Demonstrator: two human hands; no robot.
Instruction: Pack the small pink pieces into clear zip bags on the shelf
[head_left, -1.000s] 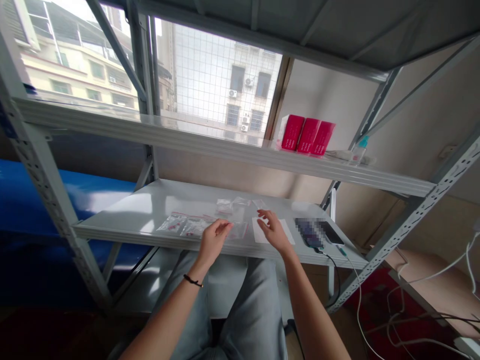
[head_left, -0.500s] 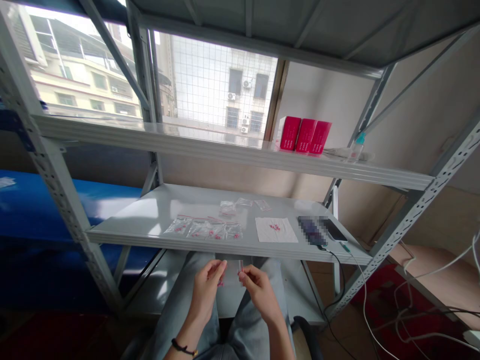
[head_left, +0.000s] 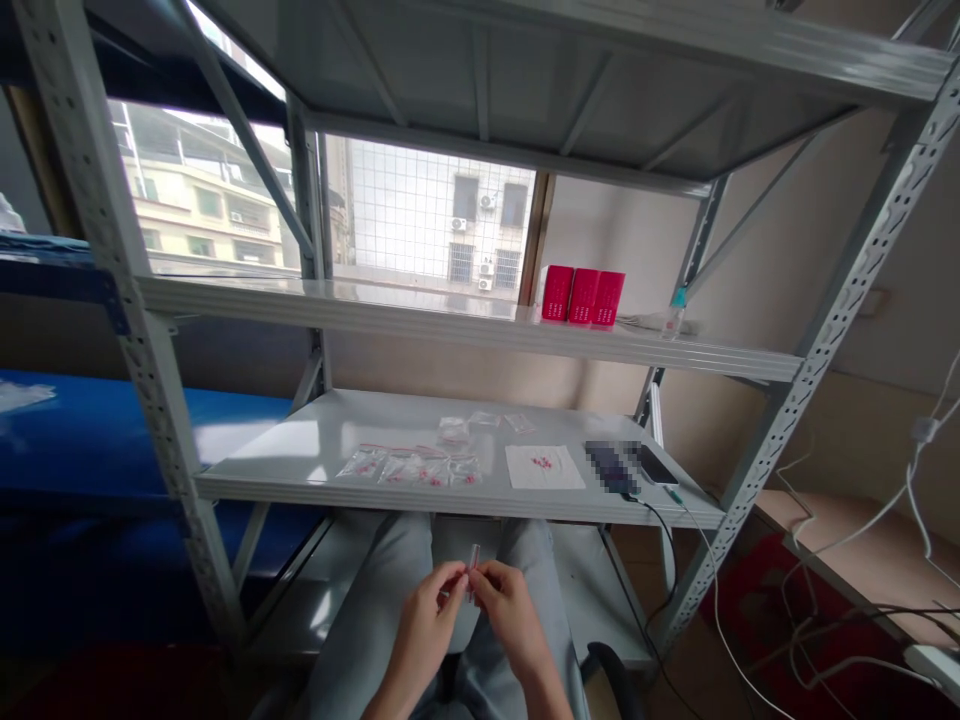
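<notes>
"Where are the hands?"

"Low in the frame, at six o'clock, above the light jeans (head_left: 367, 590) on the person's lap. The left hand (head_left: 427, 625) and the right hand (head_left: 514, 625) nearly meet."

"What do they hold?"

"A small clear tube (head_left: 474, 560), standing upright between them. It's too small to rule out a rolled bag."

"And the fingers?"

"Curled inward, pinching the tube near its lower end from both sides. The two sets of fingertips almost touch."

"What's closest on the shelf?"

"The lower shelf (head_left: 270, 450) lies ahead at twelve o'clock. At eleven o'clock from the hands, a row of zip bags (head_left: 401, 468) with pink bits inside lies along its front edge, and three more bags (head_left: 484, 424) sit behind them."

"Anything further right?"

"At one o'clock, a white paper (head_left: 559, 470) with pink bits (head_left: 541, 462) on it. At two o'clock, a phone (head_left: 654, 465), and a cable (head_left: 667, 550) drops over the shelf edge."

"Higher up?"

"Three red boxes (head_left: 581, 296) stand on the upper shelf (head_left: 337, 305), also at one o'clock."
</notes>
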